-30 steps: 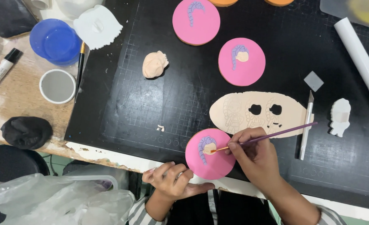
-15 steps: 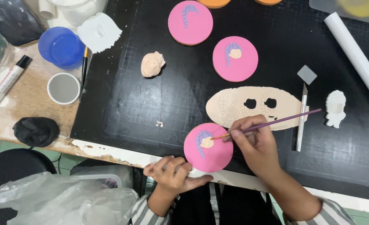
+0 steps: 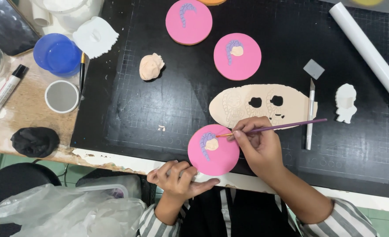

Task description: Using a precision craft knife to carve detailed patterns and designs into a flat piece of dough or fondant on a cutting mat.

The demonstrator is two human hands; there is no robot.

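A smooth pink disc with a small raised lilac-and-peach figure lies at the near edge of the black gridded mat on the desk. The right hand pinches a thin purple paintbrush, tip on the figure. The left hand, fingers loosely curled and holding nothing, steadies the disc's edge. Since the earlier frame, little has changed.

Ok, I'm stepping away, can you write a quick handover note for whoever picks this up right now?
Right hand: holds a thin brush, tip on the small figure on the near pink disc.
Left hand: at the table edge, fingers under that disc's near rim.
Two more pink discs lie further back, each already carrying a figure with purple hair.
Rolled-out beige sheet with cut-outs sits just behind the near disc, craft knife beside it.
Left: the near disc's figure looks only partly painted.
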